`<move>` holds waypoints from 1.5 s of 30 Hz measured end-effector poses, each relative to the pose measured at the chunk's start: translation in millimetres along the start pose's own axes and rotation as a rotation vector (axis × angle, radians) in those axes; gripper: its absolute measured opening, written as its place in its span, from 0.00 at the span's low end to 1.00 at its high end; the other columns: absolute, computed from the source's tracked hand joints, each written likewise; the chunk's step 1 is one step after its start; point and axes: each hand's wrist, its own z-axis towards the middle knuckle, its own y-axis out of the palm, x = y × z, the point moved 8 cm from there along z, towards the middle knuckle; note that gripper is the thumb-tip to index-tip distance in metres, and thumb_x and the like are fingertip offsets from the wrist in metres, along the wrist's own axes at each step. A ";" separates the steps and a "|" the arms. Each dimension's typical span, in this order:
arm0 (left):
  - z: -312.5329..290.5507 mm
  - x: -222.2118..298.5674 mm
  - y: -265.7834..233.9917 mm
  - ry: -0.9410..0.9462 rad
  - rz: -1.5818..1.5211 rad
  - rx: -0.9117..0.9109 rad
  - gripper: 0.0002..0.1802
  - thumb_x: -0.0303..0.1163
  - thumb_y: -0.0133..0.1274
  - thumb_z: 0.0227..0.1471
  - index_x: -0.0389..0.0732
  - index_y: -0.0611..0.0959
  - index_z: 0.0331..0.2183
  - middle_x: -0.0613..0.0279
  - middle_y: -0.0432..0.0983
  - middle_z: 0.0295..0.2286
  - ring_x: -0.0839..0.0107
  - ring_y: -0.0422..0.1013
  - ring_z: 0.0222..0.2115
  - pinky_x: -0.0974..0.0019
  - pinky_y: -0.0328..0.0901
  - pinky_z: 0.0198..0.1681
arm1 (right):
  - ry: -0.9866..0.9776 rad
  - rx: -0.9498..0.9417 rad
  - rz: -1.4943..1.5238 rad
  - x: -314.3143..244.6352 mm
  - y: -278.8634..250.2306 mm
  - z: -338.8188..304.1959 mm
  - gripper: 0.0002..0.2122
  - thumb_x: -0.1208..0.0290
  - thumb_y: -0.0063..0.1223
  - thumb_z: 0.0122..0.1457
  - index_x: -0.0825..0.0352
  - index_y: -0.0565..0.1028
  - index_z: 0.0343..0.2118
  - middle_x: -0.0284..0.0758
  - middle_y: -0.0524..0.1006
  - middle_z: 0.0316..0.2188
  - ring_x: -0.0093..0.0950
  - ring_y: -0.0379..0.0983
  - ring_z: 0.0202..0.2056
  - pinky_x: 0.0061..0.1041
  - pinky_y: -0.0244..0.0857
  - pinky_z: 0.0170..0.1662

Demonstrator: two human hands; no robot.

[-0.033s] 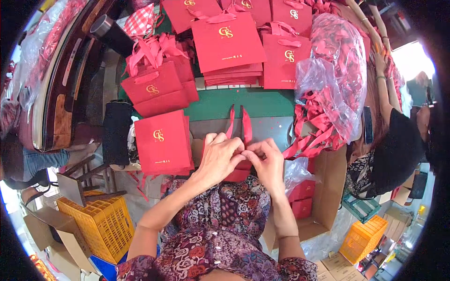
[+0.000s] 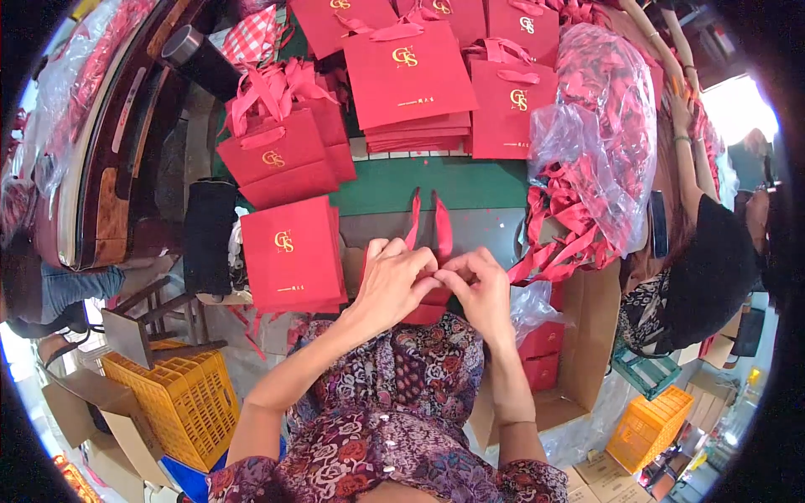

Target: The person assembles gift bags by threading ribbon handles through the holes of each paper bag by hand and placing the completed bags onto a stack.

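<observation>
Close in front of my body, my left hand [image 2: 392,277] and my right hand [image 2: 476,289] are closed, their fingertips pinched together and nearly touching. They work on a red ribbon [image 2: 443,225] at a small red paper bag [image 2: 426,315], which shows only in part below and between the fingers. Two ribbon lengths stick up beyond the hands over the table. The exact spot of the pinch is hidden by my fingers. Left of my left hand lies a stack of flat red paper bags [image 2: 293,260] with gold emblems.
Red bags with ribbon handles [image 2: 277,159] and a bag pile [image 2: 411,75] stand on the green tabletop [image 2: 394,184]. At right are a clear plastic bag of ribbons [image 2: 604,109] and a cardboard box [image 2: 587,344]. A co-worker's arm [image 2: 688,159] reaches in; yellow crates [image 2: 180,402] stand lower left.
Almost nothing differs. My right hand and the ribbon ends have shifted very slightly to the right.
</observation>
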 end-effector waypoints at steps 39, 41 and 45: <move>36.6 -15.4 -32.9 -0.062 -0.009 0.157 0.11 0.36 0.65 0.46 0.45 0.80 0.30 0.68 0.79 0.26 0.62 0.72 0.31 0.56 0.58 0.45 | -0.163 -0.238 -0.173 -6.3 -27.1 -10.7 0.09 0.68 0.64 0.55 0.70 0.79 0.32 0.39 0.75 0.27 0.39 0.74 0.29 0.33 0.67 0.33; 42.7 -12.5 -28.5 -0.041 0.072 0.171 0.11 0.35 0.64 0.46 0.45 0.80 0.32 0.66 0.79 0.30 0.61 0.71 0.37 0.55 0.58 0.46 | -0.059 -0.168 -0.125 -14.2 -31.3 -10.5 0.09 0.71 0.64 0.55 0.71 0.79 0.34 0.39 0.74 0.26 0.35 0.74 0.26 0.31 0.67 0.31; 29.8 -2.6 -19.5 0.037 0.109 0.292 0.16 0.30 0.58 0.49 0.43 0.77 0.42 0.58 0.73 0.42 0.57 0.66 0.45 0.52 0.58 0.48 | -0.054 -0.055 -0.021 -18.8 -20.1 -0.4 0.09 0.72 0.63 0.56 0.71 0.79 0.37 0.38 0.75 0.27 0.28 0.73 0.25 0.26 0.66 0.30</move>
